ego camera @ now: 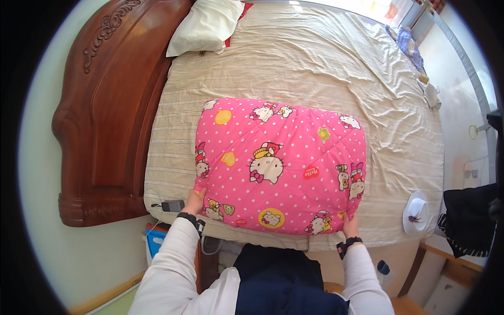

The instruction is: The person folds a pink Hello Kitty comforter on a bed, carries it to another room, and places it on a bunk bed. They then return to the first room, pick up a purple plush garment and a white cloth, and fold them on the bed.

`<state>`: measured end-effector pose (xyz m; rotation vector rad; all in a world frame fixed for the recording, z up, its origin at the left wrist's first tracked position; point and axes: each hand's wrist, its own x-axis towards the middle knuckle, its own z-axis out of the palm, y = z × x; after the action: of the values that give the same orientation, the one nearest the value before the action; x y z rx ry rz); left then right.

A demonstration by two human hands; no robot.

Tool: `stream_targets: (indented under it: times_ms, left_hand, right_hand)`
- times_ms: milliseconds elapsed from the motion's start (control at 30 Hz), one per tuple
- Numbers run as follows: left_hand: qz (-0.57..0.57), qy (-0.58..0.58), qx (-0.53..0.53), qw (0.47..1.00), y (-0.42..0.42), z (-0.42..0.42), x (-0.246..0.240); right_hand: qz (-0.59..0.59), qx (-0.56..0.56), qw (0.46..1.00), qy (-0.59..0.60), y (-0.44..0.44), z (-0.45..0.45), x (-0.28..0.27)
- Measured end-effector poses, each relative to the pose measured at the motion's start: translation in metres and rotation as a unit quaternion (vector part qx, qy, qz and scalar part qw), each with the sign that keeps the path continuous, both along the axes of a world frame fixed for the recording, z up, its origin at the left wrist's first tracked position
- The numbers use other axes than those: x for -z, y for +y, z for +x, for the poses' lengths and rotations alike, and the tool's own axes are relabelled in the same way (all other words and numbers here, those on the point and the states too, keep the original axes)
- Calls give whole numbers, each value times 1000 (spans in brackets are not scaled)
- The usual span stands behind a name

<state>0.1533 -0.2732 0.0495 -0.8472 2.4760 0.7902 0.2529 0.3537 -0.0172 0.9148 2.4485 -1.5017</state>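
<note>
A folded pink quilt (pixel 291 153) with white dots and Hello Kitty prints lies on the near side of the bed. My left hand (pixel 195 201) grips its near left corner, the thumb on top and the other fingers mostly hidden. At the near right corner, my right hand (pixel 349 225) pinches the edge in the same way. Beneath the quilt spreads a wrinkled cream striped bed sheet (pixel 307 71). Black bands circle both of my wrists.
A carved wooden headboard (pixel 118 118) rises at the left. White pillow (pixel 204 27) lies at the far left corner. A dark grey power adapter (pixel 173 205) sits by my left hand. Toward the right edge are a white hat (pixel 415 212) and black cloth (pixel 470 220).
</note>
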Motion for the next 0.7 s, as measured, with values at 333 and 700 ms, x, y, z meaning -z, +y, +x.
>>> stream_targets:
  times_ms: [333,700]
  left_hand:
    - [131,71,174,973,42,-261,-101]
    - [-75,115,175,975,101,-350,-45]
  right_hand:
    - [258,-108,960,26,55,-216,-90]
    - [39,-26,988,-149,26,-386,-72]
